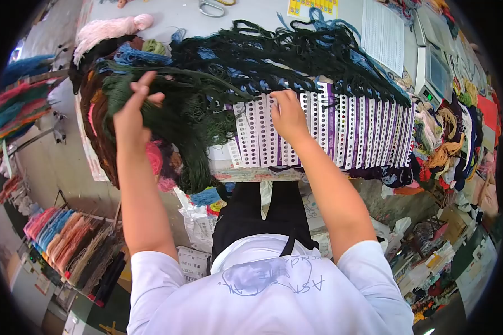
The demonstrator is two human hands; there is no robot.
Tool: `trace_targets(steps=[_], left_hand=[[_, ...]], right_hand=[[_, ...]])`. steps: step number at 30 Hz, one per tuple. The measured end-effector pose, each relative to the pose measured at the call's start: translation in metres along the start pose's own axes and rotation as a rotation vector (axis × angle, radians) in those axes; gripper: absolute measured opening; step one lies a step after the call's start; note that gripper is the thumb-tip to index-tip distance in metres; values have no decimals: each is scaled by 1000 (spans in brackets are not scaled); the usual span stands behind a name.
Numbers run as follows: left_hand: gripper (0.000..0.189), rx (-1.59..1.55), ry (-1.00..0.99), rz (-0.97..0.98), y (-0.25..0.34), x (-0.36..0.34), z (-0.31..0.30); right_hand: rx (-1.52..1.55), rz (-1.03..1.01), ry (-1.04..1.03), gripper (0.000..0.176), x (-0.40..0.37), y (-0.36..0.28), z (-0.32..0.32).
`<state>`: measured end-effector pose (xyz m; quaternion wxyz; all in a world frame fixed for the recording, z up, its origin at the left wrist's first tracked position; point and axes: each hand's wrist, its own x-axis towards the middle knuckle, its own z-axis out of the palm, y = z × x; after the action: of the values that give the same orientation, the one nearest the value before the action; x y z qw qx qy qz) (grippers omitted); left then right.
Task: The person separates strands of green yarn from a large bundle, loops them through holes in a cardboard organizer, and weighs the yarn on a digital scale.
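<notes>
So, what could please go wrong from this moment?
The loose green yarn by the left hand could tangle with the dark strands beside it. It hangs over the table's front edge, so it might slide. The right hand may push the closely packed cards out of line.

Dark green, perhaps blackish, yarn

Two hands, one yellow sheet
</notes>
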<state>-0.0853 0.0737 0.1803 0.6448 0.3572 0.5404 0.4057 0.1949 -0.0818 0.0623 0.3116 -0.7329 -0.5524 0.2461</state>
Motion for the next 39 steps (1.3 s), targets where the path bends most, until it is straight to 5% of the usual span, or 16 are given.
trace_targets(steps=[2, 5, 11, 15, 17, 23, 25, 26, 28, 29, 32, 34, 39], left_hand=[[17, -665, -568, -183, -2, -29, 14], [67, -874, -878, -29, -9, -68, 55], [84, -849, -1019, 17, -13, -90, 74], [90, -768, -1038, 232, -21, -87, 76], [87, -784, -1214, 291, -25, -78, 69], [79, -885, -1194, 160, -28, -76, 47], [83, -1122, -1304, 12, -34, -71, 41], [79, -1079, -1291, -60, -32, -66, 30], [68, -1033, -1176, -75, -37, -50, -12], [54, -1070, -961, -140, -30, -51, -38], [36, -1089, -771, -60, -7, -41, -94], [33, -1060, -703, 16, 0, -41, -107], [7, -1180, -471, 101, 1, -25, -80]], right_hand=[[212, 15, 53, 22, -4, -50, -24], [394, -95, 119, 20, -5, -118, -57], [264, -254, 70, 12, -10, -178, -94], [186, -133, -130, 17, -16, -188, -90], [251, -125, -114, 16, -18, -183, -81], [630, 91, -264, 10, -16, -178, -78], [1190, 382, -383, 10, -14, -169, -84], [1489, 424, -312, 12, -15, -165, -99], [1603, 553, -46, 9, -17, -123, -156], [1633, 556, 137, 8, -22, -94, -197], [1370, 374, 508, 9, -64, -28, -358], [1214, 200, 580, 14, -113, 6, -455], [742, 276, 933, 24, -118, -13, -438]])
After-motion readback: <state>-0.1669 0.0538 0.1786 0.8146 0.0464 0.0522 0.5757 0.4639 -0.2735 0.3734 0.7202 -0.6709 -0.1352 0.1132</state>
